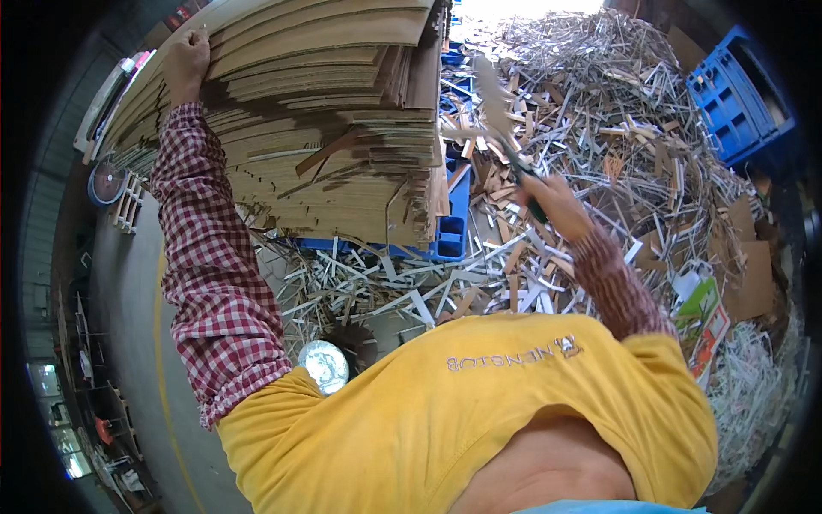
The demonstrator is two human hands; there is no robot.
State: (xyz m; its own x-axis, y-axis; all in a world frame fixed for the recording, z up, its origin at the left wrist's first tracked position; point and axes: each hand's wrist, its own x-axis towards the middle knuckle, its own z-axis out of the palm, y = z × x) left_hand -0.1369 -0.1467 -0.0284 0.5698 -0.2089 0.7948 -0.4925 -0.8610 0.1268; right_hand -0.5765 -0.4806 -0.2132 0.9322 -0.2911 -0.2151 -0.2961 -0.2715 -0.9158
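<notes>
My left hand [187, 60] reaches up at the far left and curls its fingers over the upper edge of a tall stack of brown cardboard sheets [325, 111]. My right hand [552, 201] is raised to the right of the stack. It grips the dark handle of a long, thin tool [501, 120], blurred by motion, whose blade end points up toward the stack's right side. Both forearms wear red-and-white checked sleeves under a yellow shirt.
The stack rests on a blue plastic pallet [451, 231]. A large heap of cardboard strips and offcuts [616, 128] fills the right side and spreads under the pallet. Blue crates [736, 98] stand at the upper right. A round silvery object [324, 364] lies on the grey floor [128, 325].
</notes>
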